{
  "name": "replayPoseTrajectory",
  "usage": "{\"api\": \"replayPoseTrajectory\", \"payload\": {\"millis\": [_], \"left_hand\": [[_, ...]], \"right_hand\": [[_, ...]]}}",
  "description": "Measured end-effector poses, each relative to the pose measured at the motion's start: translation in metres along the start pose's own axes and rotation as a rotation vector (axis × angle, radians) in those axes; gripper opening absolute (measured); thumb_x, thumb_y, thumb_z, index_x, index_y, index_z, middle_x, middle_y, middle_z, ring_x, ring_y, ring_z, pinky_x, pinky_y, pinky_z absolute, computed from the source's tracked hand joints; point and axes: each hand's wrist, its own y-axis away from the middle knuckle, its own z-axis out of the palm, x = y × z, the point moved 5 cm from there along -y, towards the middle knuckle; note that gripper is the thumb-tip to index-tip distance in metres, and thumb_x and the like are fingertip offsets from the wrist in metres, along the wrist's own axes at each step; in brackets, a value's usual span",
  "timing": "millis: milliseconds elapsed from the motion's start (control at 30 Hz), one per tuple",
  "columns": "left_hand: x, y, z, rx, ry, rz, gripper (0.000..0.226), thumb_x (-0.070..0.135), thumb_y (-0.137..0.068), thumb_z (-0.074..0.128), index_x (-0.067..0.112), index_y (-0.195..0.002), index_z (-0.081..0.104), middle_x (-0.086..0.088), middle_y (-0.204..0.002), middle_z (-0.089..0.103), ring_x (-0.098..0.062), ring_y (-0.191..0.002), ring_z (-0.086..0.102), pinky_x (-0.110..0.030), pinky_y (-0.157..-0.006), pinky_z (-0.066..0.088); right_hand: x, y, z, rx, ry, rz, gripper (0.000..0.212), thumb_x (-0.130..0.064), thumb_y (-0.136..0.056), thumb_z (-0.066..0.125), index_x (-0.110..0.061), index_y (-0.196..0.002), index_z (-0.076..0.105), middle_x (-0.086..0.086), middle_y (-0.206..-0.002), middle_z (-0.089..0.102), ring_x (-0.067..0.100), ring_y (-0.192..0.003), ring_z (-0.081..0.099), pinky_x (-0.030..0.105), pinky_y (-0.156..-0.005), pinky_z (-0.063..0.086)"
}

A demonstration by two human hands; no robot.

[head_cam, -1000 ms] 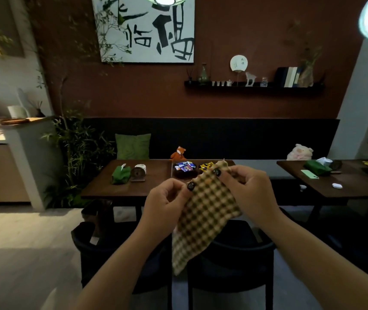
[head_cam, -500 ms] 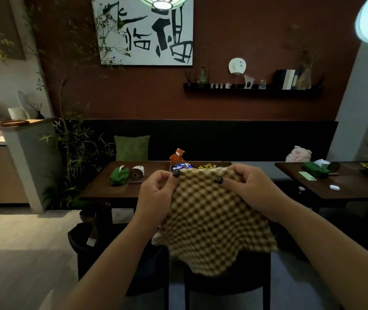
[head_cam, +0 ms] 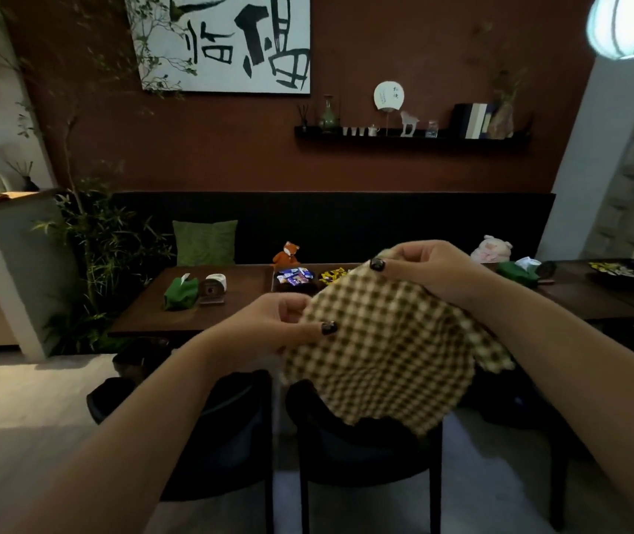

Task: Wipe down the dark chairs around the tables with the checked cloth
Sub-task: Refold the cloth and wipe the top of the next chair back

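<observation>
Checked cloth (head_cam: 380,352), brown-and-cream, hangs spread above the dark chair (head_cam: 361,452), top edge rising rightward, pinched by left hand (head_cam: 269,325) and right hand (head_cam: 427,269).

Dark wood table (head_cam: 238,302), centre: green folded cloth (head_cam: 180,292), small round-faced stand (head_cam: 213,289) just beside it, dark tray of wrapped snacks (head_cam: 294,277). Second table (head_cam: 592,298), right: green bundle (head_cam: 517,270), dark dish (head_cam: 616,269), contents possibly sweets. Grey floor (head_cam: 18,410) carries two dark chairs (head_cam: 365,449).
</observation>
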Motion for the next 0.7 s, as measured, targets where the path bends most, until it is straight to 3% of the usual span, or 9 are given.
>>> {"api": "replayPoseTrajectory", "payload": {"millis": [100, 167, 233, 300, 367, 433, 500, 600, 700], "left_hand": [[0.012, -0.01, 0.012, 0.038, -0.088, 0.054, 0.024, 0.01, -0.088, 0.067, 0.005, -0.111, 0.067, -0.007, -0.106, 0.074, -0.016, -0.099, 0.07, -0.021, -0.079, 0.056], [0.018, -0.017, 0.009, 0.104, -0.061, 0.076, 0.017, 0.014, -0.09, 0.064, 0.013, -0.106, 0.07, 0.0, -0.1, 0.075, -0.012, -0.092, 0.071, -0.019, -0.074, 0.055], [0.021, -0.021, 0.002, 0.131, 0.056, 0.062, 0.015, 0.018, -0.092, 0.059, 0.016, -0.103, 0.07, 0.001, -0.095, 0.075, -0.011, -0.087, 0.071, -0.022, -0.071, 0.055], [0.023, -0.023, -0.003, 0.103, 0.169, 0.049, 0.018, 0.022, -0.093, 0.055, 0.016, -0.101, 0.07, -0.002, -0.095, 0.074, -0.013, -0.084, 0.07, -0.026, -0.072, 0.055], [0.028, -0.023, -0.005, 0.097, 0.255, 0.059, 0.02, 0.024, -0.095, 0.053, 0.016, -0.097, 0.07, -0.004, -0.093, 0.073, -0.015, -0.083, 0.069, -0.031, -0.074, 0.054], [0.034, -0.025, -0.008, 0.132, 0.335, 0.077, 0.022, 0.024, -0.098, 0.05, 0.015, -0.098, 0.07, -0.005, -0.093, 0.074, -0.017, -0.084, 0.069, -0.035, -0.079, 0.055], [0.04, -0.027, -0.01, 0.166, 0.409, 0.094, 0.023, 0.027, -0.099, 0.049, 0.015, -0.102, 0.069, -0.006, -0.095, 0.073, -0.019, -0.086, 0.07, -0.038, -0.083, 0.055], [0.044, -0.03, -0.016, 0.229, 0.476, 0.122, 0.025, 0.029, -0.099, 0.049, 0.015, -0.105, 0.069, -0.007, -0.099, 0.073, -0.02, -0.088, 0.07, -0.039, -0.081, 0.056], [0.045, -0.03, -0.025, 0.292, 0.472, 0.107, 0.028, 0.028, -0.1, 0.048, 0.013, -0.114, 0.066, -0.01, -0.11, 0.072, -0.024, -0.099, 0.068, -0.042, -0.087, 0.055]], "right_hand": [[-0.003, -0.001, -0.006, 0.03, -0.004, -0.018, 0.025, -0.038, -0.079, 0.07, -0.032, -0.055, 0.07, -0.015, -0.067, 0.07, -0.004, -0.064, 0.065, 0.016, -0.068, 0.047], [-0.002, 0.004, -0.011, 0.027, 0.012, 0.007, 0.013, -0.043, -0.071, 0.073, -0.03, -0.071, 0.073, -0.012, -0.072, 0.072, 0.0, -0.067, 0.068, 0.017, -0.067, 0.049], [0.009, 0.008, -0.02, 0.033, 0.047, 0.052, 0.032, -0.044, -0.063, 0.077, -0.026, -0.089, 0.073, -0.007, -0.083, 0.074, 0.008, -0.078, 0.07, 0.022, -0.072, 0.051], [0.027, 0.008, -0.029, 0.12, 0.01, 0.095, 0.033, -0.038, -0.069, 0.079, -0.023, -0.097, 0.071, -0.001, -0.089, 0.072, 0.013, -0.082, 0.068, 0.025, -0.07, 0.05], [0.055, 0.008, -0.028, 0.246, -0.235, 0.158, 0.031, -0.037, -0.078, 0.072, -0.018, -0.103, 0.066, 0.004, -0.091, 0.068, 0.015, -0.079, 0.066, 0.029, -0.067, 0.05], [0.091, 0.01, -0.009, 0.288, -0.631, 0.24, 0.043, -0.048, -0.085, 0.058, -0.012, -0.11, 0.058, 0.009, -0.095, 0.068, 0.021, -0.083, 0.067, 0.039, -0.08, 0.053], [0.122, 0.014, 0.03, 0.173, -0.846, 0.304, 0.077, -0.072, -0.074, 0.049, -0.012, -0.122, 0.049, 0.011, -0.109, 0.07, 0.029, -0.104, 0.064, 0.05, -0.103, 0.04], [0.131, 0.025, 0.088, -0.12, -0.981, 0.298, 0.122, -0.09, -0.038, 0.056, -0.015, -0.133, 0.046, 0.01, -0.13, 0.06, 0.031, -0.124, 0.052, 0.055, -0.111, 0.024], [0.099, 0.023, 0.104, -0.198, -1.139, 0.17, 0.1, -0.071, -0.053, 0.072, -0.016, -0.134, 0.05, 0.01, -0.135, 0.057, 0.03, -0.126, 0.051, 0.051, -0.108, 0.036]]}}
